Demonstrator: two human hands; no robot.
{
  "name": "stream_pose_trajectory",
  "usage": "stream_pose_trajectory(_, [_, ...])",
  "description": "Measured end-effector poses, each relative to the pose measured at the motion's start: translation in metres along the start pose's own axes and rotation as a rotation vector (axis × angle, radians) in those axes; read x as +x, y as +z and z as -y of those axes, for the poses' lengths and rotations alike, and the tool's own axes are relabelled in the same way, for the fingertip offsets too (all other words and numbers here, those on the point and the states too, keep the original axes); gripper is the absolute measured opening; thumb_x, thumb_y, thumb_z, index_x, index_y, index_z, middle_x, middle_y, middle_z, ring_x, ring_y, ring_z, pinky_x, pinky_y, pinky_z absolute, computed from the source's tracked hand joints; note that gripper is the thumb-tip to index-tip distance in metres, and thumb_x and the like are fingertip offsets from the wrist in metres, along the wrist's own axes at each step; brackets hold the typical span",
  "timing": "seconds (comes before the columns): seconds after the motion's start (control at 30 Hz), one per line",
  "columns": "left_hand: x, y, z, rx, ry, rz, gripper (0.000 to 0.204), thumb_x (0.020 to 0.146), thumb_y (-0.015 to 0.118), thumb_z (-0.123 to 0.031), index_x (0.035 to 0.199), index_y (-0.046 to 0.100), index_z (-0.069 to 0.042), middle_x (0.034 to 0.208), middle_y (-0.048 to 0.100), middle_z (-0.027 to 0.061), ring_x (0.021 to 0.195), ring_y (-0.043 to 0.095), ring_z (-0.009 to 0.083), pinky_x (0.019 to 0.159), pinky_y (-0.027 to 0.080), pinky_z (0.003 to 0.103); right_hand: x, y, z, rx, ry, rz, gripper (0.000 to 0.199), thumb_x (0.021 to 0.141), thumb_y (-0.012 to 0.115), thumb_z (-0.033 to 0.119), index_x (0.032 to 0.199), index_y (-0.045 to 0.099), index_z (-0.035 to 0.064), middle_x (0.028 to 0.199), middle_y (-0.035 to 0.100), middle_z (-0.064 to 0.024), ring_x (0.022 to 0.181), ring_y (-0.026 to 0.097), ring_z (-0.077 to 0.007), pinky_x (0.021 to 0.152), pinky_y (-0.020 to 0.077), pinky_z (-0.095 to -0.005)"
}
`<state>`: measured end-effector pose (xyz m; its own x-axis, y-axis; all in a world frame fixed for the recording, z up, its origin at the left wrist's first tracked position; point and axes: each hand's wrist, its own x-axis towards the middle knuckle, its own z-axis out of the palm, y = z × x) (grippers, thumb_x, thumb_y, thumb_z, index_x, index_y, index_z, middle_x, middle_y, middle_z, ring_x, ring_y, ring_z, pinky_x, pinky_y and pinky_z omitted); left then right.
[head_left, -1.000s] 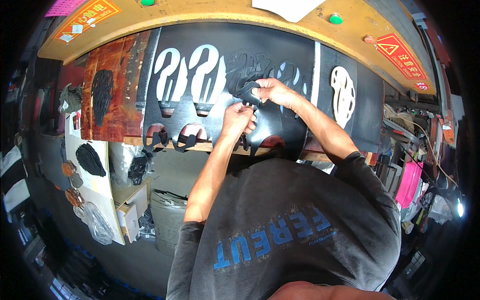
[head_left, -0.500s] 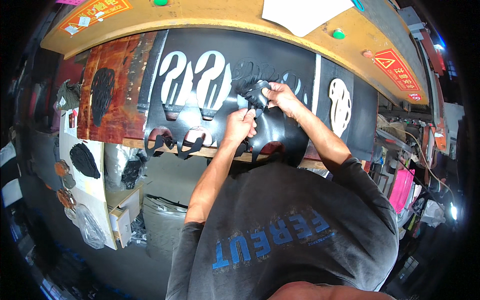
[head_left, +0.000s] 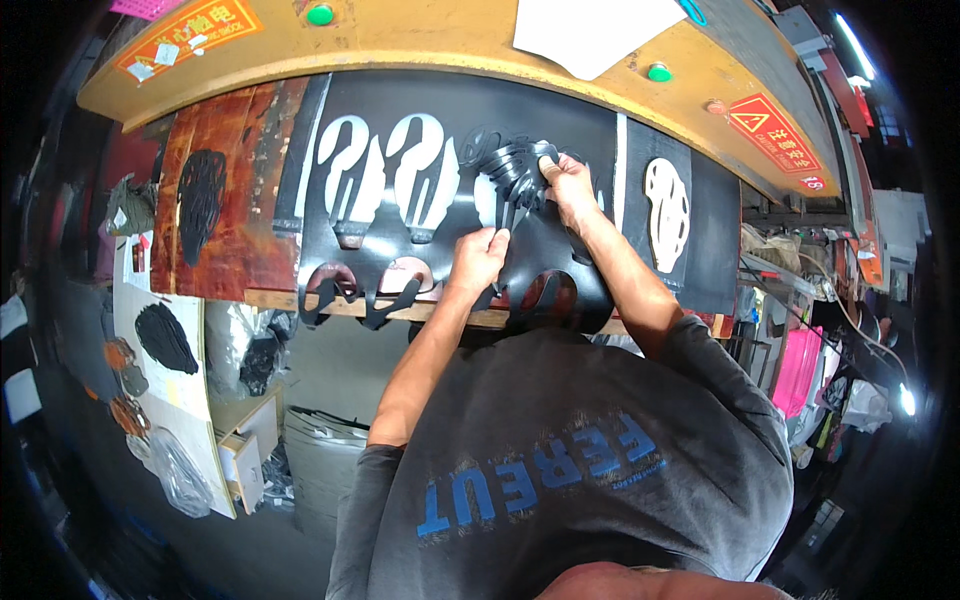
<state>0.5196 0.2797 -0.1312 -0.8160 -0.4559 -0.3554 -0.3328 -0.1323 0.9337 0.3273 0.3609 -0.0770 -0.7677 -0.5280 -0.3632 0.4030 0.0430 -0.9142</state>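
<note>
Black sheet (head_left: 560,130) covers the middle of the desk (head_left: 250,297), its front edge hanging over the wooden lip toward the person. Furthest left on the desk lies a reddish-brown board (head_left: 250,180) carrying one dark oval piece (head_left: 200,195). Next, in the sheet itself, come two large white cutouts (head_left: 345,175) side by side, each shaped like a hooked foot outline, and below them along the front edge two rounded openings (head_left: 335,280) with loose black strips dangling. The left hand (head_left: 478,258) sits just right of these, low on the sheet near the front edge, its fingers pinched narrow on the lower tip of a bundle of black cut pieces (head_left: 515,170). That bundle (several thin pieces stacked, too overlapped to count) fans upward to the right hand (head_left: 565,180), whose fingers are closed on its upper end, pressing it against the sheet. Further right, past a pale seam, a separate black panel (head_left: 700,230) shows one white oval cutout (head_left: 668,212). Above everything runs a yellow machine beam (head_left: 420,50) with two green buttons (head_left: 320,14), one white paper (head_left: 590,30) and two warning labels (head_left: 765,122), one orange at left, one red at right.
</note>
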Motion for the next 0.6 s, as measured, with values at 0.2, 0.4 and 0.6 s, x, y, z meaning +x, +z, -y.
stream_pose_trajectory(0.2, [-0.011,-0.006,-0.015,-0.103,-0.043,0.042,0.030,0.109,0.066,-0.024,0.088,0.066,-0.003,0.066,0.062,0.0011,0.048,0.056,0.0101,0.045,0.045,0.029,-0.009,-0.004,0.022,-0.311,0.017,0.199,0.018,0.108,0.070,0.021,0.117,0.074,0.0068,0.090,0.071,0.0054,0.075,0.060,-0.0044,0.067,0.0490,-0.0231])
stream_pose_trajectory(0.4, [-0.019,-0.022,-0.063,-0.524,-0.205,-0.059,0.044,0.112,0.059,-0.032,0.130,0.064,0.009,0.101,0.075,0.0203,0.083,0.078,0.0267,0.073,0.066,0.037,-0.078,-0.012,0.030,-0.435,-0.236,0.181,0.026,0.104,0.075,0.015,0.125,0.074,0.0002,0.099,0.075,0.0016,0.093,0.064,-0.0075,0.086,0.0538,-0.0263])
stream_pose_trajectory(0.6, [-0.007,-0.030,-0.101,-0.518,-0.322,0.115,0.073,0.112,0.052,-0.052,0.140,0.049,0.015,0.131,0.066,0.0369,0.119,0.072,0.0425,0.099,0.064,0.049,-0.101,-0.009,0.005,-0.530,-0.335,0.006,0.025,0.102,0.076,0.015,0.122,0.076,0.0007,0.113,0.077,-0.0135,0.105,0.072,-0.0190,0.092,0.0571,-0.0327])
